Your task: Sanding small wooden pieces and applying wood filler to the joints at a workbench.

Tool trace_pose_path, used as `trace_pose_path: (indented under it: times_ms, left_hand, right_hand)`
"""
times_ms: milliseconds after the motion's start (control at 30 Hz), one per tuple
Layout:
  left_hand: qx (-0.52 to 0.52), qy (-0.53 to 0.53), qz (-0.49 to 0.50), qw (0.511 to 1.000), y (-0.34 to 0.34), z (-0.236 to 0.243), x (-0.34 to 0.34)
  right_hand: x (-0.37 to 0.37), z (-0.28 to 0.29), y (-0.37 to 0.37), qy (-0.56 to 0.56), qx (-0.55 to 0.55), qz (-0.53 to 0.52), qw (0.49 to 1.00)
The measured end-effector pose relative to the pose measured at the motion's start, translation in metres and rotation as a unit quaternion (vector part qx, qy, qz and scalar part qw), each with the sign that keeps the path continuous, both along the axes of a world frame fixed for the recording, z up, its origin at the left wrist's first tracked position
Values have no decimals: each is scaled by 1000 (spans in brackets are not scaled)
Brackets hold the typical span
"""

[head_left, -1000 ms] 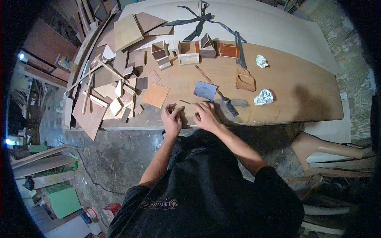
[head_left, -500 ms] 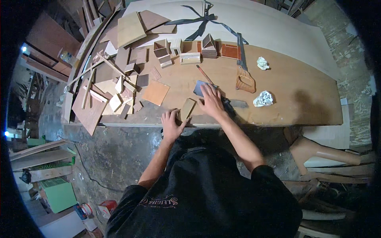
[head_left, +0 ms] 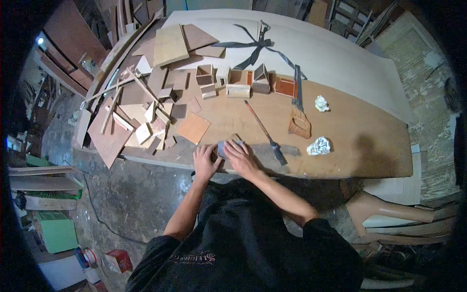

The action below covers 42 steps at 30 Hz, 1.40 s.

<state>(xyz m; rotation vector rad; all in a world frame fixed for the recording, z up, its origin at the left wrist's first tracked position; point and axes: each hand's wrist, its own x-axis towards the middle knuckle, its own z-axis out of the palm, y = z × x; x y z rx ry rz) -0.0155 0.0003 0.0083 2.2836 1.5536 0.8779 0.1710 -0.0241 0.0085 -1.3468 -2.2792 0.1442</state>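
Note:
At the near edge of the workbench my left hand [head_left: 206, 162] is curled against the left side of a small wooden block [head_left: 237, 137], steadying it. My right hand [head_left: 240, 158] presses a blue-grey piece of sandpaper [head_left: 221, 150] onto that block, its fingers laid over the sheet. The two hands almost meet, and most of the block lies hidden under them. Beyond the left hand is a square, orange-brown wooden piece [head_left: 194, 127]. A long thin stick [head_left: 259, 120] with a dark wrapped end rests to the right of the right hand.
Scrap wood strips and offcuts [head_left: 146, 114] pile up at the left. Small wooden boxes [head_left: 205, 75] and a little house-shaped piece [head_left: 261, 80] stand farther back. A wooden-handled saw [head_left: 299, 125] and crumpled paper [head_left: 319, 146] lie to the right; black straps [head_left: 262, 44] spread behind.
My right hand has brought the sandpaper left and nearer, from the bare benchtop onto the wooden block beside my left hand. The view has tilted, and the whole stick now shows.

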Motion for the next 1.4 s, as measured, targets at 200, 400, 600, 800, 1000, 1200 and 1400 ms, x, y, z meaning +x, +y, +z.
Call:
trace_pose_path:
  times_ms: [200, 400, 600, 800, 1000, 1200, 1400]
  left_hand:
    - [34, 26, 2, 999, 0, -4, 6]
    - [55, 17, -2, 998, -5, -11, 3]
    - [54, 0, 14, 998, -9, -10, 7]
    - [40, -24, -5, 999, -4, -6, 4]
    - [2, 2, -127, 992, 23, 0, -10]
    - [-9, -7, -175, 984, 36, 10, -12]
    - [-8, 3, -162, 987, 38, 8, -13]
  right_hand:
    - [16, 18, 30, 72, -65, -103, 990]
    - [16, -20, 20, 98, 33, -21, 994]
    - [13, -25, 15, 24, 42, 38, 998]
    - [16, -17, 33, 81, 8, -58, 995]
    - [16, -20, 32, 135, 22, -55, 989]
    - [5, -23, 12, 65, 42, 10, 997]
    - [3, -17, 19, 70, 16, -88, 994]
